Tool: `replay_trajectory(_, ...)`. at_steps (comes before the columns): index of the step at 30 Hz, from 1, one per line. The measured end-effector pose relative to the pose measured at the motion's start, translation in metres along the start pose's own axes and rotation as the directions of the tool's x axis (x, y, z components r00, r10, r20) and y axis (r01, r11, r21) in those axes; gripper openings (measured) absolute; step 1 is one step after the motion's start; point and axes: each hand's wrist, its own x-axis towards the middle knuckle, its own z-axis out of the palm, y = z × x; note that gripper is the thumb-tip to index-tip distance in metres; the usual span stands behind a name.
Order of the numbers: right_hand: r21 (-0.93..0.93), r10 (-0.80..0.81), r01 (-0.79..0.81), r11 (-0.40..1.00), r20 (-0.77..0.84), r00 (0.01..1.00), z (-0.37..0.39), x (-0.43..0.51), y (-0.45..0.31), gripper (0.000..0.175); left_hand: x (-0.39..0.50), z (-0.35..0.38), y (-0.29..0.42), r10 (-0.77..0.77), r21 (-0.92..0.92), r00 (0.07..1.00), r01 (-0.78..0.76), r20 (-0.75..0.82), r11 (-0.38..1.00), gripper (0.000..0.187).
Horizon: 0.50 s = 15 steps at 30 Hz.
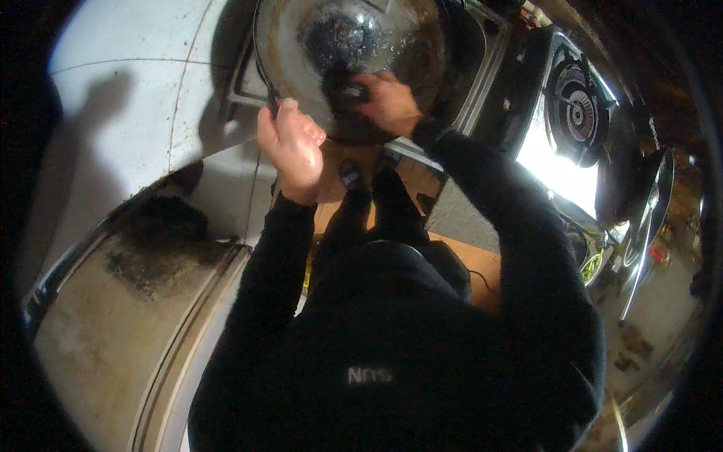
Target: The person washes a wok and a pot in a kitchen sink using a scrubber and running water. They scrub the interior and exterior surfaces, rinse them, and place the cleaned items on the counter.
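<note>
A large round wok (277,34) with a worn, wet-looking inside fills the top of the view. My left hand (294,144) grips its dark handle (273,100) at the left rim. Inside the wok, near its lower side, my right hand (390,104) is closed around a small dark object (356,92), perhaps a scrubber; blur and shadow hide its exact kind. The wok rests over or in what looks like a metal-rimmed sink (480,73), whose inside is mostly covered.
To the right stands a gas stove with a round burner (577,116). Beyond it are a pan (666,175), a long metal utensil (635,282) and a dish of green vegetables (592,266). White tiles (130,34) line the wall; a stained surface (118,322) lies lower left.
</note>
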Motion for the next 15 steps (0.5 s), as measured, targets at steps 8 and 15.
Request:
replay_trajectory(8,0.085,-0.149,0.144,0.986,0.047,0.988,0.002,-0.036,-0.006,0.050,0.004,-0.002,0.006,-0.007,0.013,0.999,0.008,-0.035,1.000,0.018)
replay_trajectory(15,-0.725,-0.111,0.000,0.689,-0.105,0.988,-0.045,0.005,0.121,0.044,0.008,-0.010,-0.001,-0.062,0.009,0.998,0.062,-0.008,0.998,0.022)
